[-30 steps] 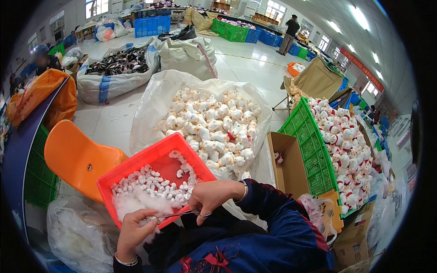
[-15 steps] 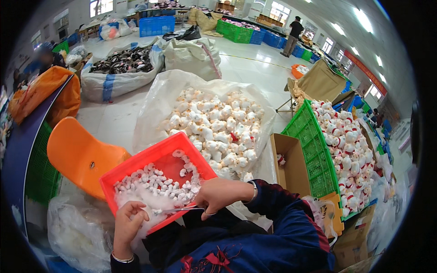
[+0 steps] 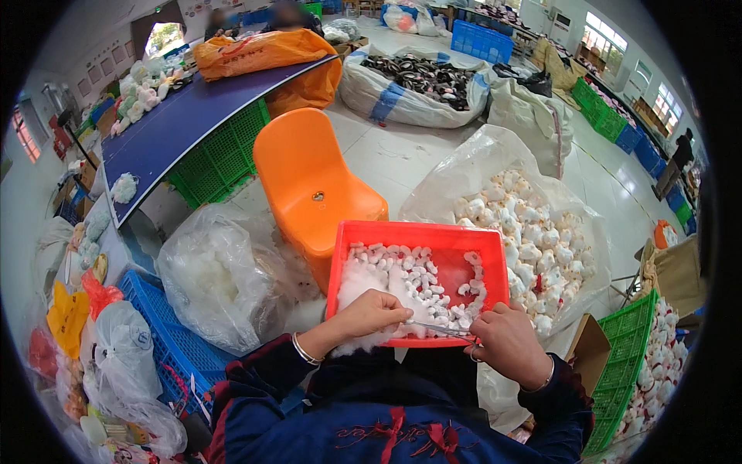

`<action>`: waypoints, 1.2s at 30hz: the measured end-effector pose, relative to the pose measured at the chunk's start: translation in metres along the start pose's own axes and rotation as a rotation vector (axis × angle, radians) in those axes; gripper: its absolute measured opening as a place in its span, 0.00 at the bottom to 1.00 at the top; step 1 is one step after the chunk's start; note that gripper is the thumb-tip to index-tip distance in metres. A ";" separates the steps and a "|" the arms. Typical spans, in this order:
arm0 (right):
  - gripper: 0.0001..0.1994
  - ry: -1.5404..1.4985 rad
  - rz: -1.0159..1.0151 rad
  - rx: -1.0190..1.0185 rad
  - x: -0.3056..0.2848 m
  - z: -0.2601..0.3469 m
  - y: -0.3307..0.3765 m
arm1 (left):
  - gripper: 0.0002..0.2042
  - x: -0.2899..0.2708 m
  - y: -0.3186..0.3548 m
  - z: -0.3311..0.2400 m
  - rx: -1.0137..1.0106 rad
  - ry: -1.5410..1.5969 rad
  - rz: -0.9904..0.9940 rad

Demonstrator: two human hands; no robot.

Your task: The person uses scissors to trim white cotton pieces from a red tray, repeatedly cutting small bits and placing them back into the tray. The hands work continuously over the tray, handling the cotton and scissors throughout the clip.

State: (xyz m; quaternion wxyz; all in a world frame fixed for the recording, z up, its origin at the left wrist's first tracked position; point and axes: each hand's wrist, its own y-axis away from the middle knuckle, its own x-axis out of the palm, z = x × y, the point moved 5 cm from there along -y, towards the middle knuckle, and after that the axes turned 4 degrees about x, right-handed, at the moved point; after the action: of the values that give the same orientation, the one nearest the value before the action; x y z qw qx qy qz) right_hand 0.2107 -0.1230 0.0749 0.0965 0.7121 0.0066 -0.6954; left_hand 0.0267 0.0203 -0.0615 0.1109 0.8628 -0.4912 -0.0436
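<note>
A red plastic tray (image 3: 498, 290) lies before me, holding many small white curved stuffed pieces (image 3: 433, 298) and a heap of loose white fibre stuffing (image 3: 359, 282). My right hand (image 3: 510, 344) is closed round the looped handle of slim metal forceps (image 3: 437, 328), which point left over the tray's near side. Close to their tip, my left hand (image 3: 372, 313) has thumb and fingers pinched together above the stuffing. What the left fingers hold, if anything, is too small to make out. Some fibre hangs below that hand at the tray's near edge.
An orange chair (image 3: 313, 182) stands behind the tray. To its left are a clear bag of stuffing (image 3: 212, 271) and a blue crate (image 3: 166, 329). A big sack of white plush pieces (image 3: 533, 240) lies right, near a green crate (image 3: 630, 371). A blue-topped table (image 3: 178, 131) stands far left.
My view has swung left, so the tray sits farther right in it. My left hand has closed from parted fingers to a pinch near the forceps' tip. The right hand keeps the forceps.
</note>
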 end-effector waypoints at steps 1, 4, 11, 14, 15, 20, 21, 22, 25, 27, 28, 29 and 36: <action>0.15 0.004 -0.017 -0.002 0.000 0.000 0.000 | 0.14 0.000 0.000 -0.002 0.018 0.023 0.012; 0.15 0.004 -0.058 0.002 -0.001 0.000 0.000 | 0.11 0.000 0.003 -0.008 0.043 0.094 0.037; 0.15 -0.108 -0.041 0.078 0.009 -0.001 0.001 | 0.10 -0.002 0.004 -0.014 0.151 0.225 -0.194; 0.16 -0.157 -0.052 0.111 0.022 -0.004 0.000 | 0.10 0.004 0.003 -0.015 0.150 0.352 -0.255; 0.16 -0.168 -0.067 0.120 0.026 -0.006 -0.001 | 0.09 0.006 0.002 -0.014 0.146 0.400 -0.272; 0.16 -0.205 -0.163 0.143 0.035 -0.007 -0.004 | 0.09 0.009 -0.005 -0.009 0.219 0.542 -0.224; 0.16 -0.206 -0.198 0.134 0.036 -0.007 -0.003 | 0.09 0.007 -0.005 -0.010 0.239 0.536 -0.228; 0.16 -0.242 -0.168 0.146 0.040 -0.010 -0.003 | 0.09 0.005 -0.004 -0.012 0.241 0.532 -0.241; 0.15 -0.380 -0.075 0.192 0.048 -0.024 0.001 | 0.09 -0.003 0.002 -0.019 0.259 0.495 -0.280; 0.16 -0.516 -0.012 0.240 0.049 -0.032 0.002 | 0.09 -0.008 0.003 -0.022 0.283 0.435 -0.301; 0.17 -0.537 -0.038 0.232 0.050 -0.035 0.002 | 0.08 -0.010 0.005 -0.024 0.284 0.420 -0.317; 0.17 -0.539 -0.080 0.231 0.047 -0.034 0.000 | 0.07 -0.011 0.006 -0.027 0.284 0.405 -0.332; 0.18 -0.632 -0.280 0.145 0.030 -0.027 -0.012 | 0.06 -0.006 0.002 -0.035 0.304 0.444 -0.380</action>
State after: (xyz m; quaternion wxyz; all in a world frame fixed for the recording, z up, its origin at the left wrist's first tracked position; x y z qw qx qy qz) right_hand 0.2372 -0.1114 0.0437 -0.0533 0.4588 0.0247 -0.8866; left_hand 0.0283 0.0292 -0.0270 0.0753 0.9342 -0.2860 0.1995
